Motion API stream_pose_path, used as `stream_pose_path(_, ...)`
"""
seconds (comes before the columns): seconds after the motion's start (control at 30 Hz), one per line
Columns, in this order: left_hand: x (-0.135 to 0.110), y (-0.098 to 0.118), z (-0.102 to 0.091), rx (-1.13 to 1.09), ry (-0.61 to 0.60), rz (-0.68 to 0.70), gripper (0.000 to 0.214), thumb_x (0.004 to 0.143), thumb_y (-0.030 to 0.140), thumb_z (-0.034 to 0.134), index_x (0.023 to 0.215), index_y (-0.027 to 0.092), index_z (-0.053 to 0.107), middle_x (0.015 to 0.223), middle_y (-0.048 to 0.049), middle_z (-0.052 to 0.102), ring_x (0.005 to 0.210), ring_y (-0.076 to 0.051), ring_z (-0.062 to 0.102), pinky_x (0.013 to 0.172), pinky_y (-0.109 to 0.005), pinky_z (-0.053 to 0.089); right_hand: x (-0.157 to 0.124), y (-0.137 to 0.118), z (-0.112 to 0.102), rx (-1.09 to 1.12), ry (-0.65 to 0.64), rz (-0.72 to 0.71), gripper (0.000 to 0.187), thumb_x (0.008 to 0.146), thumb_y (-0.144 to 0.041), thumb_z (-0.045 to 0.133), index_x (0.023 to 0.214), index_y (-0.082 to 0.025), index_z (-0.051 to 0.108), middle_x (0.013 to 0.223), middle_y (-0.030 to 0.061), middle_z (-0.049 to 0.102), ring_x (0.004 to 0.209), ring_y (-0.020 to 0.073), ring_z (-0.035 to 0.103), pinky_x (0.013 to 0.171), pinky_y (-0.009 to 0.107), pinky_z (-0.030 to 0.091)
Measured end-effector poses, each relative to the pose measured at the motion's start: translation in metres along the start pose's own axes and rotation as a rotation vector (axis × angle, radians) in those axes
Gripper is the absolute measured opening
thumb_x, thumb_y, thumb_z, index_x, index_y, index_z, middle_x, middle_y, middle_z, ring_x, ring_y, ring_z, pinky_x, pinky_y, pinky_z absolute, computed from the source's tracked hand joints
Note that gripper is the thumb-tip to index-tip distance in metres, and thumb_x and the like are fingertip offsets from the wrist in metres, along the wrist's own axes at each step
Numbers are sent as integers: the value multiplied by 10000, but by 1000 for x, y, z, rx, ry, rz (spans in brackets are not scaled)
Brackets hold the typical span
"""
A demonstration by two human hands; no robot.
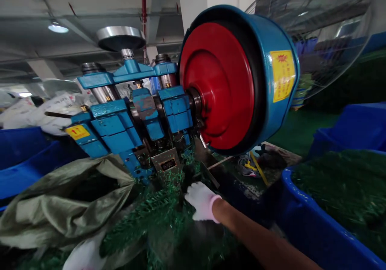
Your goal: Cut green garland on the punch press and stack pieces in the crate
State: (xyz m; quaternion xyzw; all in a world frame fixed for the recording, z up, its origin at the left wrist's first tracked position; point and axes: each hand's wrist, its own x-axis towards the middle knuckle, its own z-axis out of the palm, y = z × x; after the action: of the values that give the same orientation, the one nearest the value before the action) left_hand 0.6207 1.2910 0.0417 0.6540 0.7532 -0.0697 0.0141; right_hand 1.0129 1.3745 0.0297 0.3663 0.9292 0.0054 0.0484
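Note:
My left hand [86, 254], in a white glove, is at the bottom left, blurred and partly cut off by the frame. It is closed at the lower end of a green artificial pine branch [129, 230], its fingers mostly hidden. The branch slants up toward the front of a blue press machine [113, 119]. My right hand [201, 201], also gloved in white, reaches in below the machine's red flywheel [220, 89]. Its thumb stands apart from the bent fingers, and I see nothing in its grasp. Green clippings [175, 177] cling around the machine's metal plate [165, 163].
A blue bin [328, 226] heaped with green clippings [343, 185] stands at the right. Grey-green cloth [69, 209] drapes at the left, before blue bins [24, 149]. A large caged fan [325, 33] is behind the flywheel. Yellow-handled items [250, 165] lie below it.

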Motion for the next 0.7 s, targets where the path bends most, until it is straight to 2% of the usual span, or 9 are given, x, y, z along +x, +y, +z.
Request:
stream_pose_path(0.1, 8, 46, -17, 35, -89, 3, 493, 800, 378, 517, 1234, 236, 703, 1261, -106, 734, 1219, -323, 655, 1039, -399, 501, -34, -14, -2, -85, 41, -68, 533, 754, -529, 781, 1121, -160, 662, 991, 105, 685, 899, 282, 627, 871, 466, 525)
stream_pose_path(0.17, 19, 87, -27, 55, -101, 54, 553, 817, 328, 509, 1334, 191, 648, 1346, -123, 687, 1281, -316, 615, 1080, -394, 470, -44, -19, -8, -119, 93, -37, 502, 804, -489, 757, 1164, -157, 649, 1012, 101, 693, 938, 276, 629, 988, 483, 491)
stream_pose_path(0.27, 32, 137, -35, 58, -67, 158, 598, 805, 247, 511, 1380, 118, 609, 1370, -161, 663, 1299, -313, 600, 1107, -389, 445, -32, -14, -18, -152, 181, 5, 712, 806, -541, 736, 1366, -135, 562, 1394, 173, 591, 1346, 394, 460, 1186, 597, 312)
stream_pose_path(0.33, 35, 150, -37, 56, -60, 194, 601, 795, 248, 513, 1363, 78, 617, 1334, -183, 677, 1261, -322, 619, 1094, -398, 452, -13, -4, -21, -133, 126, 18, 916, 793, -629, 710, 1485, -90, 447, 1576, 214, 409, 1494, 449, 242, 1223, 647, 221)
stream_pose_path(0.37, 34, 149, -38, 54, -56, 205, 618, 789, 263, 515, 1371, 75, 609, 1322, -183, 681, 1246, -324, 623, 1098, -408, 448, -3, 1, -21, -98, 77, 27, 989, 788, -655, 702, 1514, -58, 395, 1586, 237, 384, 1499, 448, 237, 1233, 636, 214)
stream_pose_path(0.43, 28, 132, -37, 52, -27, 233, 687, 757, 296, 533, 1419, 114, 571, 1335, -162, 673, 1256, -319, 606, 1135, -437, 410, 12, 9, -18, -5, 6, 46, 1059, 773, -646, 718, 1530, -10, 339, 1482, 260, 498, 1404, 410, 419, 1236, 573, 259)
stream_pose_path(0.5, 20, 95, -32, 72, 7, 206, 772, 688, 343, 584, 1440, 171, 555, 1365, -146, 657, 1297, -337, 572, 1178, -488, 353, 18, 12, -13, 71, 2, 66, 1052, 735, -614, 763, 1509, -18, 373, 1331, 224, 613, 1240, 363, 571, 1205, 530, 327)
stream_pose_path(0.57, 14, 48, -20, 92, 8, 87, 777, 629, 390, 627, 1382, 198, 609, 1373, -149, 655, 1328, -375, 550, 1180, -525, 341, 19, 12, -8, 116, -4, 86, 1059, 678, -620, 804, 1484, -46, 425, 1254, 196, 646, 1148, 351, 618, 1159, 521, 383)
stream_pose_path(0.7, 11, -25, 12, -66, -48, -10, 515, 715, 377, 554, 1184, 235, 716, 1269, -96, 728, 1284, -337, 607, 1106, -409, 439, 16, 9, -1, 147, -18, 127, 1057, 588, -607, 869, 1420, -67, 503, 1228, 199, 646, 1127, 364, 617, 1100, 523, 433)
